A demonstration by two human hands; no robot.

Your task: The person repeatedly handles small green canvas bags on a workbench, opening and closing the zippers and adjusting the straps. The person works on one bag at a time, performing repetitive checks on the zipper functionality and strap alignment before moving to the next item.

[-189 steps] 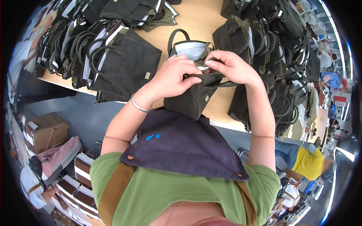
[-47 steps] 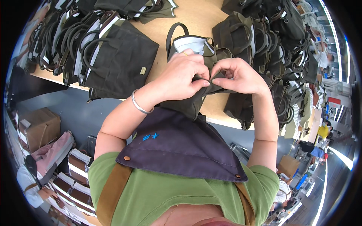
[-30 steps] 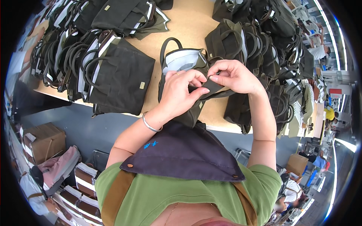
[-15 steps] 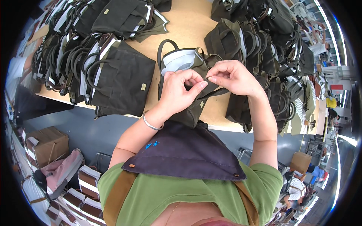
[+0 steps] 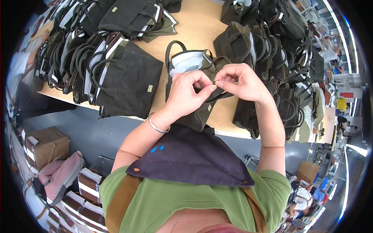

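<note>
Both hands meet over a dark olive handbag (image 5: 196,118) at the near edge of the table. It is open at the top, with a pale grey-white lining (image 5: 187,62) and a dark handle loop (image 5: 168,52). My left hand (image 5: 189,93), with thumb and forefinger pinched together, is in front of the bag's opening. Opposite it, my right hand (image 5: 241,82) makes a similar pinch, and the fingertips almost touch. Whatever lies between them is too small to make out. A dark strap or flap of the bag passes just below the right fingers.
Rows of similar dark handbags (image 5: 126,79) crowd the table's left side, and more bags (image 5: 233,42) line the right. The wooden tabletop (image 5: 194,23) shows between them. A cardboard box (image 5: 52,143) and a pink bag (image 5: 62,174) are on the floor at left. Other people are farther off.
The fingertips have drawn slightly closer together, both hands still pinched over the bag. Otherwise the view has shifted a little, and the bags stay in place.
</note>
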